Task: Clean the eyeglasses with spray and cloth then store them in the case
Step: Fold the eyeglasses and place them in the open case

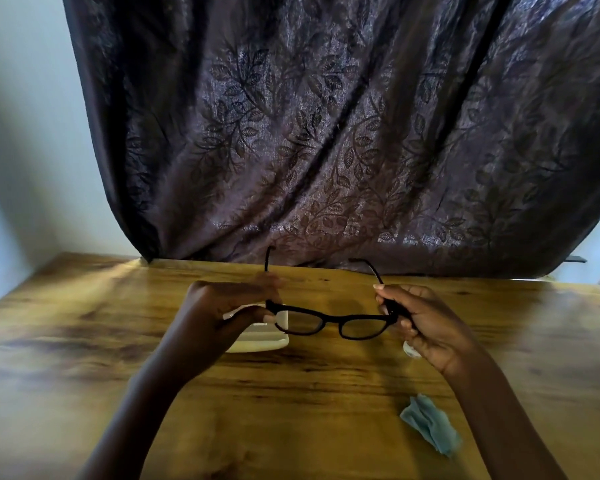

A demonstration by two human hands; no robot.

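Black plastic eyeglasses (330,320) w/ thin rounded-rectangle rims and clear lenses are held up over the table, approx mid-frame, not in any case. The temples are unfolded and point off toward 12 o'clock. The left hand (229,306) pinches the frame's 9 o'clock end at the hinge, thumb below and curled fingers above. The right hand (421,322) has its fingers curled round the 3 o'clock temple just behind the hinge. The table (291,410) is glossy wood-grain, honey-brown w/ darker streaks. At approx 8 o'clock of the glasses, partly behind the left hand and one lens, lies a smooth cream case (257,342) w/ a rounded corner; its inside is hidden, so contents can't be told. Under the right hand, a small white rounded object (411,351) peeks out, too covered to identify. At approx 4 o'clock of the glasses, well apart from them, a soft pale-blue cloth (430,426) lies crumpled on the wood. At 12 o'clock hangs a dark, slightly shiny curtain (326,133) w/ a woven leaf pattern and deep folds, beside a plain pale wall (21,133) at 9 o'clock.
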